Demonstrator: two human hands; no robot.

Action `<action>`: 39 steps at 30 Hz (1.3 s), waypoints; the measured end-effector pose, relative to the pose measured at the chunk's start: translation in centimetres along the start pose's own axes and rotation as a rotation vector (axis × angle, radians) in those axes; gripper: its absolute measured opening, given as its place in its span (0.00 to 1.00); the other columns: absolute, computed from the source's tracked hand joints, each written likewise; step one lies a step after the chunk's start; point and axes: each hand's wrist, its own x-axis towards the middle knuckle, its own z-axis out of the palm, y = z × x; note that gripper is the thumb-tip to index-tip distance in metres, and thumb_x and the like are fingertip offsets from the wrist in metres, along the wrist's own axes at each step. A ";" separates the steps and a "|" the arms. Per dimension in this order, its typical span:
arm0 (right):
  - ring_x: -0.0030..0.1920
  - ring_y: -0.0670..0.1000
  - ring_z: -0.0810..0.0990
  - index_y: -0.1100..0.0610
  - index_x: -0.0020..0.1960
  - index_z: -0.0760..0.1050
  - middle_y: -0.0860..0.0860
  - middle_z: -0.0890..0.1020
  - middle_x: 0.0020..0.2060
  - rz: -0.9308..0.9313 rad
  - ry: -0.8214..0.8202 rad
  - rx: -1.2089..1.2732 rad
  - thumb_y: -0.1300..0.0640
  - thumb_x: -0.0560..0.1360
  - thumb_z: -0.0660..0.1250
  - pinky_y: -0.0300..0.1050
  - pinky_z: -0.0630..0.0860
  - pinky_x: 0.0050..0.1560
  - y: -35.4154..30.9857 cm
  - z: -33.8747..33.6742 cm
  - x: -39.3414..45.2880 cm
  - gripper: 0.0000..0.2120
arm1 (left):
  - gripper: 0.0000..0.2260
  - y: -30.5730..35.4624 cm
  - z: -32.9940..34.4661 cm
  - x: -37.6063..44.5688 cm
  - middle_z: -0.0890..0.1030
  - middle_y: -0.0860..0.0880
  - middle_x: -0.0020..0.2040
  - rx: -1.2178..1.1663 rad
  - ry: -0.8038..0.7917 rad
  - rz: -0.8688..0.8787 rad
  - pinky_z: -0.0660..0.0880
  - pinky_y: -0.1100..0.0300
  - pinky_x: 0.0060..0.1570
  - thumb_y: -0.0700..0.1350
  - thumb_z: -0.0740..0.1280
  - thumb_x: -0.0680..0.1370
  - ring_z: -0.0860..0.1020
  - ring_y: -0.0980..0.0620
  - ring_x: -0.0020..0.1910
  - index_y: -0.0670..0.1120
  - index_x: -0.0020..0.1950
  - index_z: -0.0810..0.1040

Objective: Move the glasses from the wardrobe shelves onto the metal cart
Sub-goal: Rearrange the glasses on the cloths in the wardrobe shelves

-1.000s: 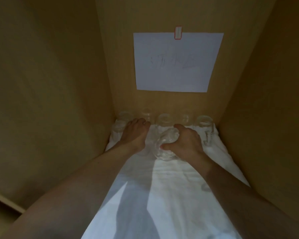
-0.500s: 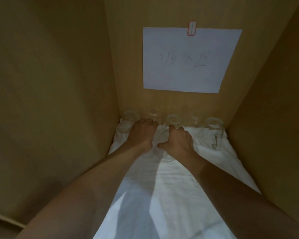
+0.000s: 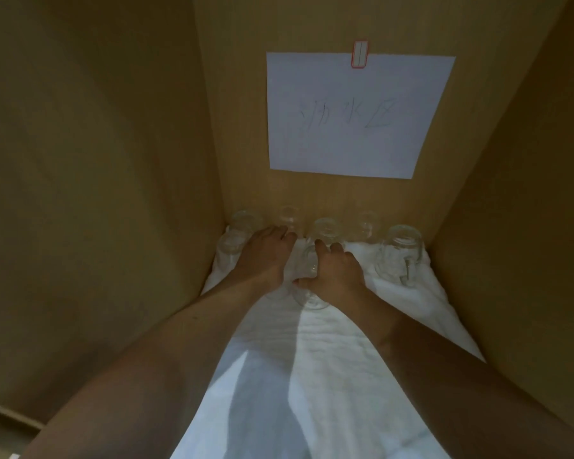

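Note:
Several clear glasses stand on a white cloth (image 3: 312, 359) at the back of a wooden wardrobe shelf. My right hand (image 3: 337, 276) grips one clear glass (image 3: 309, 294) from above, its rim showing below my thumb. Just left of it, my left hand (image 3: 265, 256) lies over another glass (image 3: 274, 293), fingers curled down around it; my palm hides most of that glass. A glass mug with a handle (image 3: 401, 256) stands to the right. More glasses line the back wall (image 3: 325, 228), and one sits in the left corner (image 3: 231, 245). The metal cart is out of view.
Wooden side walls (image 3: 113, 193) close in the shelf on the left and right. A white paper sheet with handwriting (image 3: 355, 114) is taped to the back panel. The cloth stretches toward me between my forearms.
My right hand has slid left and back with its glass, closer to my left hand. The left hand has stayed over its glass. The view has shifted slightly.

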 end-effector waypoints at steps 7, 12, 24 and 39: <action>0.73 0.62 0.65 0.49 0.82 0.48 0.56 0.60 0.78 -0.037 -0.027 0.123 0.37 0.68 0.76 0.54 0.70 0.69 1.4 -1.1 -1.8 0.53 | 0.41 1.0 -0.7 -1.2 0.52 0.44 0.83 0.038 -0.020 -0.087 0.50 0.46 0.79 0.36 0.70 0.74 0.49 0.42 0.82 0.49 0.82 0.54; 0.74 0.61 0.63 0.50 0.81 0.55 0.55 0.60 0.78 -0.133 0.050 0.120 0.39 0.73 0.72 0.54 0.67 0.71 1.8 -2.1 -3.6 0.44 | 0.38 1.9 -1.9 -2.4 0.57 0.45 0.82 -0.007 0.019 -0.149 0.51 0.47 0.78 0.45 0.73 0.75 0.51 0.42 0.82 0.50 0.81 0.57; 0.76 0.60 0.59 0.49 0.80 0.56 0.55 0.58 0.78 -0.289 0.030 0.060 0.38 0.75 0.68 0.54 0.64 0.73 2.2 -2.9 -9.2 0.40 | 0.34 6.5 -2.7 -10.5 0.68 0.46 0.75 -0.021 0.155 -0.289 0.67 0.45 0.70 0.55 0.73 0.73 0.63 0.41 0.76 0.49 0.76 0.66; 0.76 0.59 0.58 0.49 0.81 0.56 0.54 0.56 0.79 -0.522 -0.123 0.054 0.39 0.76 0.68 0.53 0.63 0.73 0.6 1.1 -18.2 0.39 | 0.32 9.8 -0.3 -24.2 0.64 0.47 0.78 0.002 0.071 -0.550 0.63 0.48 0.72 0.58 0.69 0.77 0.61 0.44 0.77 0.52 0.78 0.64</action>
